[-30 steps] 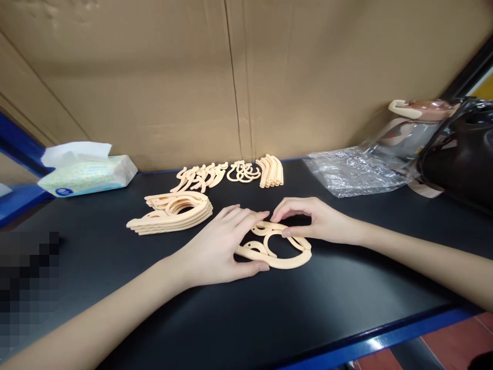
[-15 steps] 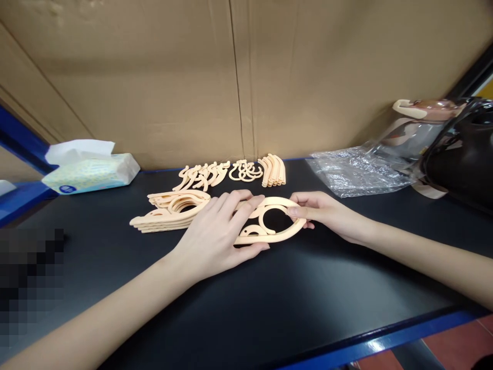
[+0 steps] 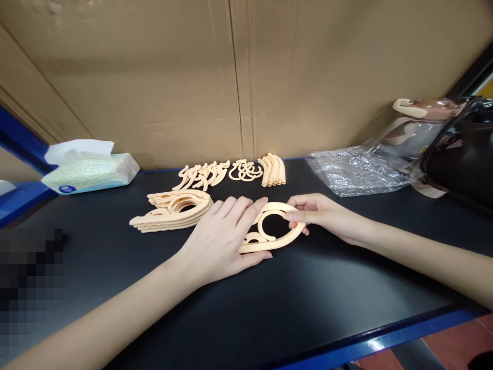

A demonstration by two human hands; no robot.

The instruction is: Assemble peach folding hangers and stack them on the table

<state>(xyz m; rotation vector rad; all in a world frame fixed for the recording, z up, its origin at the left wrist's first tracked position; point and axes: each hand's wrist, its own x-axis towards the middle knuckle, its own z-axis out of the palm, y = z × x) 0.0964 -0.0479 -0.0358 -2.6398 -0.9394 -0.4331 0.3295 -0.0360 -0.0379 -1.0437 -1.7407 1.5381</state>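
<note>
A cream plastic folding clothes hanger [image 3: 285, 241], folded into a pointed loop with its curved hook inside, is between my two hands just above or on the black tabletop. My left hand [image 3: 223, 239] wraps over its left part, fingers on the far side and thumb along the near edge, hiding that end. My right hand [image 3: 313, 209] pinches the rounded right end between thumb and fingers. Left of my left hand lies a neat stack of similar folded hangers [image 3: 169, 222], close to the knuckles.
Along the back lie loose cream hanger arms [image 3: 203, 176], hooks [image 3: 246, 170] and curved bars [image 3: 273, 170]. A tissue pack [image 3: 92, 172] stands at left. Clear plastic bags [image 3: 358, 169], a bottle [image 3: 419, 123] and a black bag [image 3: 462, 159] are at right. Cardboard [image 3: 165, 87] walls the back.
Both hands and the hanger have shifted slightly toward me. The left hand has also moved a little right, showing more of the stack. The grip looks the same.
</note>
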